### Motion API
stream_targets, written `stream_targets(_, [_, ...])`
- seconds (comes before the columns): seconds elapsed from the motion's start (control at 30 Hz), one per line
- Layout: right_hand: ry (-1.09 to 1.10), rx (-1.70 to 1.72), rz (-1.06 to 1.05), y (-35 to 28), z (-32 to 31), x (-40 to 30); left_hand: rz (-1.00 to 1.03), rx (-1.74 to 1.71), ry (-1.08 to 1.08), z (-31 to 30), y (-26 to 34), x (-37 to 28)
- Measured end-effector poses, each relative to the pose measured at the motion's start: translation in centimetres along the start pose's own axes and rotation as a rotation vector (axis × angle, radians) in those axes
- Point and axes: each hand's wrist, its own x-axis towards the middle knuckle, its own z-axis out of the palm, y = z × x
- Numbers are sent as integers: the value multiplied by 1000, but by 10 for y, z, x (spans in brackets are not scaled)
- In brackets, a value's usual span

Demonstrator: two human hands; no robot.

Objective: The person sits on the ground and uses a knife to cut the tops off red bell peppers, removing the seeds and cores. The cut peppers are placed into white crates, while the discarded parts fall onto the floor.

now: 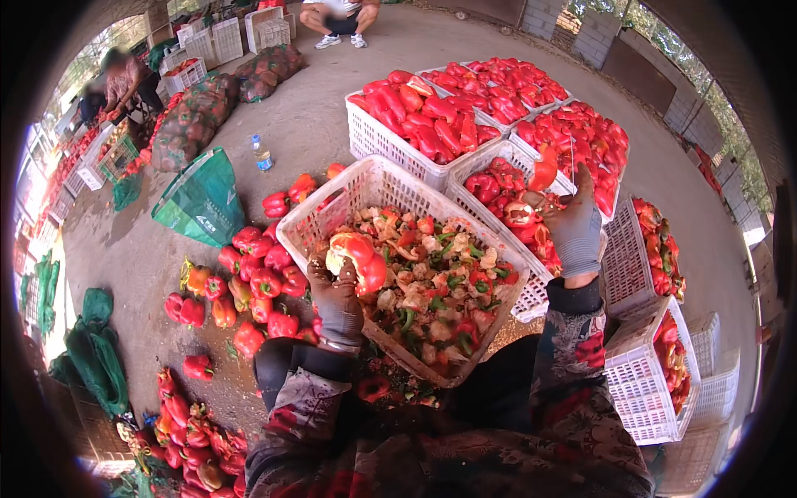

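Observation:
My left hand (339, 299), in a grey work glove, grips a cut red bell pepper piece (368, 264) with pale pith and seeds showing, over the left side of a white plastic crate (324, 215). Pepper cores, seeds and green stems (429, 292) lie in that crate. My right hand (570, 224), gloved too, is raised above a second crate (473, 177) of red pepper pieces. Its thumb points up and a thin blade seems to rise beside it. A red pepper piece (543, 168) is next to its fingers; whether the hand holds it, I cannot tell.
Crates heaped with red peppers (429, 118) stand beyond, more crates (647, 373) at right. Whole peppers (264, 283) lie on the floor at left, near a green bag (205, 199) and a bottle (261, 154). People (124, 81) sit at far left; another person (341, 18) squats beyond.

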Motion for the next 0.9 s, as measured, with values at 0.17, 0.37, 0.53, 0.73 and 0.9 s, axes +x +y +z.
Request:
stream_targets(0.17, [-624,541,-1,-77,23,-98,-36,-46,-94,21,18,-14])
stream_targets(0.37, [-742,560,53,-89,47,-142,-116,86,-227,19,15,-32])
stream_targets(0.53, [-625,253,-164,-70,54,-151,-69,526,-478,-1,-8,-34])
stream_targets(0.73, [-620,523,-50,-52,29,-121,-345,289,-612,25,43,-31])
stream_targets(0.9, [-657,647,54,-37,21,-115,-469,66,-574,18,40,-40])
